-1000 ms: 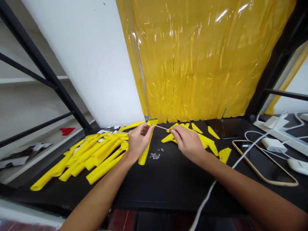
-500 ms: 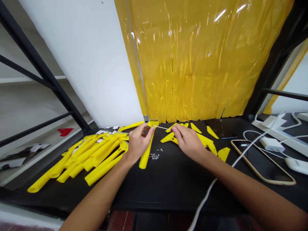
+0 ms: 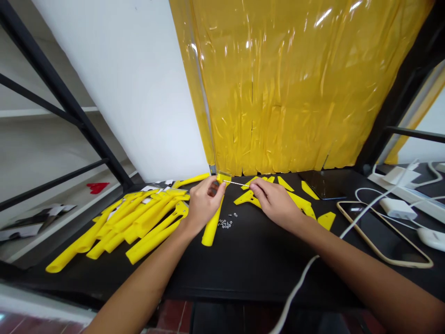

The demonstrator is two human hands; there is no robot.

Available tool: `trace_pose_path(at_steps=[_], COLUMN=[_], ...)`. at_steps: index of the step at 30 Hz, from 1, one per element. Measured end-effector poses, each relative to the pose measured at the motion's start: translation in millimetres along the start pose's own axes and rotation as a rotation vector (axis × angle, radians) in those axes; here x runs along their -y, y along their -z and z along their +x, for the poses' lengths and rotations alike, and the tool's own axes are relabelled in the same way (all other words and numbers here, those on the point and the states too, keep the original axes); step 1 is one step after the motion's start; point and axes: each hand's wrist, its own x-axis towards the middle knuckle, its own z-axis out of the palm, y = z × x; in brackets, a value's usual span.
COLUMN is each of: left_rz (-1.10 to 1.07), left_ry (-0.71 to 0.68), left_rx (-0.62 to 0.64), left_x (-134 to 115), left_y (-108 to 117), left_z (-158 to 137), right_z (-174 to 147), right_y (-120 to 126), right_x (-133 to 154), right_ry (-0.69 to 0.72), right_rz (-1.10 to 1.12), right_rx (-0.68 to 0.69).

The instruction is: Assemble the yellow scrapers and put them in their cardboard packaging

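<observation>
My left hand [image 3: 205,199] is closed around the upper end of a yellow tube-handled part [image 3: 212,227], whose round handle slants down toward the black table. A small clear plate [image 3: 225,174] shows at that part's top. In my right hand [image 3: 274,199] is a screwdriver [image 3: 236,183]; its thin metal shaft reaches left, with the tip at the part's head beside my left fingers. The driver's handle is mostly hidden in my grip. Small screws and nuts [image 3: 226,223] lie loose just right of the yellow handle. Flat yellow pieces [image 3: 247,198] lie under and beyond my right hand.
A pile of similar yellow handled parts [image 3: 139,218] covers the table's left side. On the right lie a phone in a beige-edged case [image 3: 382,236], a dark tablet-like slab [image 3: 321,184], a white charger [image 3: 398,208] and a white cable [image 3: 299,283] crossing the front edge. Yellow plastic sheeting [image 3: 278,93] hangs behind.
The view has shifted slightly, moving the whole scene a little to the right. Both hands keep their grip, and the screwdriver tip stays at the yellow part's head.
</observation>
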Motion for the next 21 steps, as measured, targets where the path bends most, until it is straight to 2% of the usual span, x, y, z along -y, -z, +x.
trace_pose_path(at_steps=[6, 10, 15, 19, 21], left_rz=[-0.011, -0.028, 0.014, 0.030, 0.028], left_ry=[0.033, 0.010, -0.035, -0.067, -0.074], left_rx=[0.027, 0.042, 0.037, 0.039, 0.038], left_x=[0.3, 0.7, 2.7, 2.8, 2.5], left_y=[0.7, 1.4, 1.3, 0.9, 0.3], left_z=[1.4, 2.3, 1.3, -0.2, -0.7], right_z=[-1.7, 1.5, 5.6, 5.1, 4.5], right_y=[-1.9, 1.7, 4.0, 0.9, -2.0], right_x=[0.9, -2.1, 1.1, 4.5, 3.2], right_ry=[0.036, -0.026, -0.171, -0.464, -0.527], right_rz=[-0.006, 0.068, 0.375, 0.756, 0.837], right_rx=[0.051, 0.055, 0.140, 0.279, 0.318])
